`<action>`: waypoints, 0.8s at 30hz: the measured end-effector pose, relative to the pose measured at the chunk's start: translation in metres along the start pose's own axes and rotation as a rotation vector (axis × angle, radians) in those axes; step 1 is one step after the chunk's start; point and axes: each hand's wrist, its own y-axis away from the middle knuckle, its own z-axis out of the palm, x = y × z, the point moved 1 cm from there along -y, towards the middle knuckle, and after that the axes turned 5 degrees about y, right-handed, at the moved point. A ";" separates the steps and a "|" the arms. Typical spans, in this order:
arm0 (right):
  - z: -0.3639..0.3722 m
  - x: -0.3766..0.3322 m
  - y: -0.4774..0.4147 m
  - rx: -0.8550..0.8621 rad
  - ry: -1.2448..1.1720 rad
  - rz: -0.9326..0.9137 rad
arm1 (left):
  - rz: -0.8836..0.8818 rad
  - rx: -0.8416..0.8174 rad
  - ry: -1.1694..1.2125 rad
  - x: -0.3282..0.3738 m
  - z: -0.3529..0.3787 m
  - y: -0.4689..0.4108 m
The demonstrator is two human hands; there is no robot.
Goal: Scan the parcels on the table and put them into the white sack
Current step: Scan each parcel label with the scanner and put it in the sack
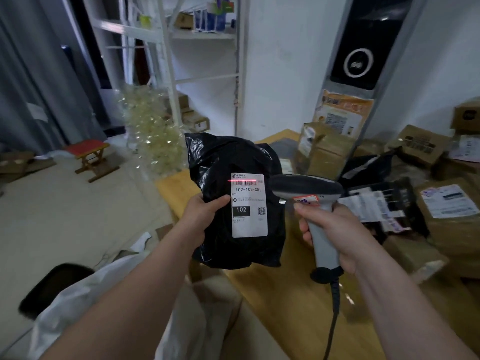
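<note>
My left hand [201, 214] pinches the black parcel [228, 157] above the table [272, 294] edge; my right hand [335, 235] grips the scanner [306, 189], red line across the label [248, 205]. The slack film could sag in that light pinch, spoiling the read.

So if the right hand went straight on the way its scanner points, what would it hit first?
Probably the label on the black parcel in the left hand: the scanner in the right hand throws its red line across the barcode there. The gap's depth is unclear.
</note>
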 end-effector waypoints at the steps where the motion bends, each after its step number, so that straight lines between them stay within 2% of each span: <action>1: 0.017 0.002 -0.005 -0.028 0.012 0.012 | -0.017 0.047 0.001 -0.001 -0.021 -0.004; 6: 0.115 0.025 -0.030 -0.193 0.055 0.090 | -0.050 0.318 -0.093 -0.011 -0.152 -0.013; 10: 0.197 0.056 -0.042 -0.311 0.086 0.192 | -0.082 0.525 -0.373 -0.033 -0.257 -0.007; 12: 0.233 0.073 -0.043 -0.340 0.097 0.232 | -0.120 0.573 -0.535 -0.051 -0.297 -0.002; 16: 0.284 0.103 -0.041 -0.344 0.128 0.306 | -0.223 0.547 -0.841 -0.100 -0.353 0.000; 19: 0.304 0.117 -0.041 -0.340 0.154 0.343 | -0.205 0.477 -1.020 -0.126 -0.369 -0.008; 22: 0.315 0.126 -0.041 -0.338 0.172 0.368 | -0.277 0.261 -1.121 -0.144 -0.370 -0.018; 24: 0.319 0.131 -0.041 -0.323 0.183 0.380 | -0.360 0.103 -1.106 -0.152 -0.371 -0.024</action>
